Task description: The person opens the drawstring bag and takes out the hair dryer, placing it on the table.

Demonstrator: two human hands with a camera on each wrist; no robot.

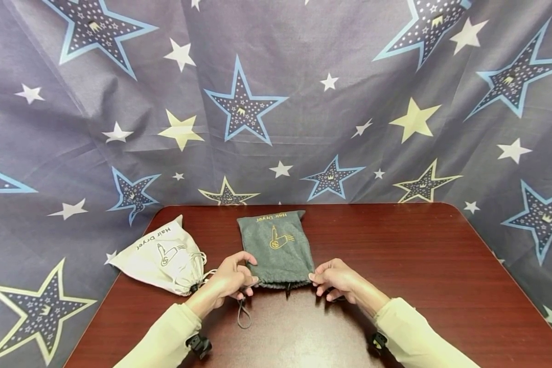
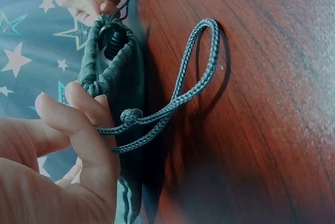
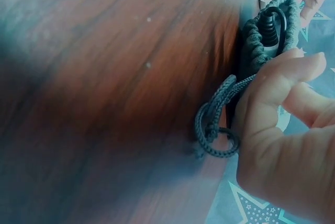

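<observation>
A dark grey drawstring bag [image 1: 278, 250] printed "Hair Dryer" lies on the table, its gathered mouth toward me. My left hand [image 1: 232, 278] pinches the left corner of the mouth; a knotted cord loop [image 2: 196, 72] hangs out past its fingers. At the opposite corner my right hand [image 1: 340, 281] pinches the rim between thumb and fingers, with another cord end [image 3: 214, 124] curling beside it. The mouth is partly open, and a black coiled cable [image 3: 269, 29] shows inside. The rest of the contents is hidden by the cloth.
A cream drawstring bag [image 1: 165, 258], also printed "Hair Dryer", lies at the table's left edge, its mouth drawn in near a black cord stopper [image 1: 194, 288]. The reddish-brown table [image 1: 418, 266] ends at a star-patterned curtain [image 1: 303, 128] behind and at both sides.
</observation>
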